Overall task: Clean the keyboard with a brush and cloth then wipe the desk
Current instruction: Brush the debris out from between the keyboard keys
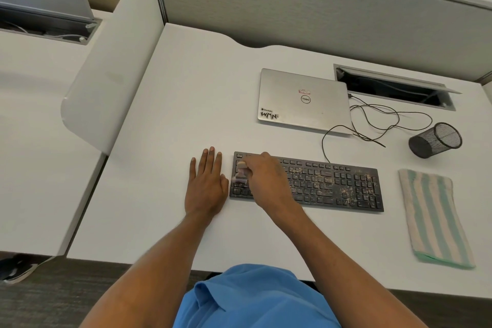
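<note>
A black keyboard (332, 186) lies on the white desk (173, 114), with pale crumbs scattered over its middle and right keys. My right hand (266, 178) grips a small brush (241, 172) with a pale handle; its blurred bristles touch the keyboard's left end. My left hand (206, 184) lies flat on the desk, fingers straight, its thumb side against the keyboard's left edge. A folded cloth (434, 218) with green and cream stripes lies on the desk to the right of the keyboard.
A shut silver laptop (303, 100) sits behind the keyboard, with black cables (378, 120) looping to its right. A black mesh pen cup (436, 140) lies tipped on its side at the right. An open cable hatch (394, 88) is at the back right. A white divider (111, 66) stands left.
</note>
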`<state>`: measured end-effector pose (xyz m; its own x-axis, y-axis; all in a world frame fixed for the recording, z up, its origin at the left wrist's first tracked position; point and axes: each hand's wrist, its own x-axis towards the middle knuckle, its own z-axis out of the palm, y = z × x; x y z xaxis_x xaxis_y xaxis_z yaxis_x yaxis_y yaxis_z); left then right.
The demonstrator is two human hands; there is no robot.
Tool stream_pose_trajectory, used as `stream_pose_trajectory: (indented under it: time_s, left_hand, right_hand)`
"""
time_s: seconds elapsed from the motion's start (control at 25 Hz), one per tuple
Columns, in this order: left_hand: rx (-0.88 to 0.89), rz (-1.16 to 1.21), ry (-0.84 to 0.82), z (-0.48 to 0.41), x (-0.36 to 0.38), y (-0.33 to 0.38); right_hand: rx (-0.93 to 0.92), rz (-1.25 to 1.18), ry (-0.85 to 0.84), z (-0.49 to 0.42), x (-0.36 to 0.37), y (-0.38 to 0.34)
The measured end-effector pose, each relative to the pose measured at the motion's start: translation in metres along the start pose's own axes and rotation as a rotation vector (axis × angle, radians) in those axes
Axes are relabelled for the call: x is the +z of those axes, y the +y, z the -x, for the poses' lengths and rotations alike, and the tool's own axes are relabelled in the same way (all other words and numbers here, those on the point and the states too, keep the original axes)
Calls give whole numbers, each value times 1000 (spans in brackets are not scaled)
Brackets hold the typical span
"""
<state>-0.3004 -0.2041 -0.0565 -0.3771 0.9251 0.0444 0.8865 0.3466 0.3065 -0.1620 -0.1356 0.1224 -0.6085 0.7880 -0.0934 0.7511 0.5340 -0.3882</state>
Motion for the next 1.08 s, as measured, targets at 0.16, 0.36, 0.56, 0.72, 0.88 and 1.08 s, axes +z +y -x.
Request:
stream_pose_trajectory:
  time_s: [0.16, 0.36, 0.56, 0.72, 0.88, 1.08]
  left_hand:
    - [-7, 12, -3, 0, -2, 2]
    - [-6, 4, 3, 0, -1, 1]
    - [-4, 2, 8, -1, 0, 1]
    - [-9, 0, -7, 0, -1, 1]
    - [-14, -6, -8, 0, -2, 3]
    - [-14, -18, -14, 0, -1, 1]
  right_hand:
    - [54, 92, -15, -1, -3, 7]
    - [-42, 44, 41, -4, -2, -7]
    - [-44, 102, -20, -4, 10, 4]
    - [56, 208, -47, -3, 1, 23]
    - [9, 144, 29, -13, -1, 18]
    - [-113, 124, -44, -26, 16, -1]
